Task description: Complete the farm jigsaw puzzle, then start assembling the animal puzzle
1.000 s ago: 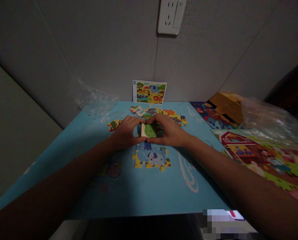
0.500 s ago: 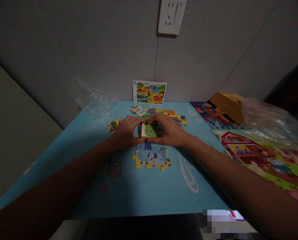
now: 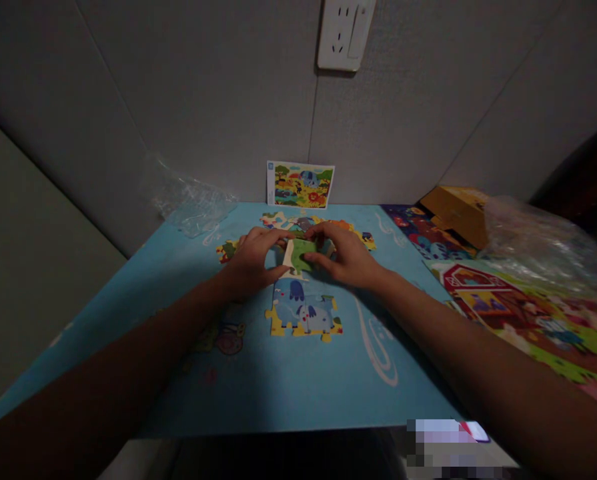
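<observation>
On the blue mat [image 3: 288, 380], my left hand [image 3: 253, 261] and my right hand [image 3: 345, 257] meet over a green puzzle piece [image 3: 298, 255]. Both pinch it from either side, with its pale left edge tilted up off the mat. Just below it lies a joined patch of pieces with blue elephants [image 3: 303, 310]. Behind my hands runs a row of assembled pieces [image 3: 318, 223], partly hidden by my fingers. A loose piece [image 3: 227, 250] peeks out left of my left hand.
A small reference picture card [image 3: 301, 185] leans on the wall under a white socket [image 3: 345, 33]. Crumpled clear plastic [image 3: 188, 200] lies back left. At right sit a cardboard box [image 3: 458, 210], a plastic bag [image 3: 538, 243] and finished colourful puzzles [image 3: 523, 310].
Both hands have shifted slightly away from me with the green piece, which now sits a little farther back and more tilted. More of the elephant patch shows below them.
</observation>
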`<state>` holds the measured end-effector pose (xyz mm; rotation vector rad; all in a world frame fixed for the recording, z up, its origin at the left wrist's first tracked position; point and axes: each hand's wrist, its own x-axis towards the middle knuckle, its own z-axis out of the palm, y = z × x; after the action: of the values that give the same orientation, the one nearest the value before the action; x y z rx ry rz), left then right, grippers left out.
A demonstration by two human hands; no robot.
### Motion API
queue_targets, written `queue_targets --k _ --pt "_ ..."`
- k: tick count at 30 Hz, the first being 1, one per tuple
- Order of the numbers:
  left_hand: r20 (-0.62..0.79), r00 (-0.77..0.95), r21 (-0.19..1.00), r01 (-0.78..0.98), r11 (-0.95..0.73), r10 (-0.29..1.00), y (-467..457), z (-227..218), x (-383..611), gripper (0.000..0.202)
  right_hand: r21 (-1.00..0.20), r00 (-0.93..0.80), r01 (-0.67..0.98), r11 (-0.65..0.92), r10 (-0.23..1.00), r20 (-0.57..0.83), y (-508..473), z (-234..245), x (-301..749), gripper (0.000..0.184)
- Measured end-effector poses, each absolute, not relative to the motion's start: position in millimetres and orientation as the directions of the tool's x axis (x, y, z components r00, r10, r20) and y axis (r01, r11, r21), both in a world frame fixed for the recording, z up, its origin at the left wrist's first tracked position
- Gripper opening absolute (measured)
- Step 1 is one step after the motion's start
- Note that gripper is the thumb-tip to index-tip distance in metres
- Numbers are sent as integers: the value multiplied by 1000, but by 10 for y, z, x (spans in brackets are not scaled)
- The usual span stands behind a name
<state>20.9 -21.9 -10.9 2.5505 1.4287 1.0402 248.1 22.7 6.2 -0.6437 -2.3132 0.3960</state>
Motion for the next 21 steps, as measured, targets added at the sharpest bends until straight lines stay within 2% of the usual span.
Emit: queue_targets --k 3,8,10,15,19,21 --pt "554 351 355 721 -595 755 -217 -91 220 48 -496 -606 373 784 610 510 207 61 2474 24" --pt "613 361 335 687 -645 703 -221 -69 225 45 -483 -613 389 784 612 500 158 51 2472 45" --pt "630 352 345 671 -656 692 -226 -67 226 41 -478 -627 388 788 606 489 145 47 2472 47" --pt "608 330 394 664 -635 722 -226 -88 238 37 -511 -582 437 740 666 467 161 48 2467 34" --pt "581 339 414 659 -628 740 -208 -118 227 43 -583 -438 488 650 760 481 223 28 2470 29" --pt "574 356 408 657 -634 738 -205 -126 216 39 -626 -362 486 610 792 491 262 11 2478 27"
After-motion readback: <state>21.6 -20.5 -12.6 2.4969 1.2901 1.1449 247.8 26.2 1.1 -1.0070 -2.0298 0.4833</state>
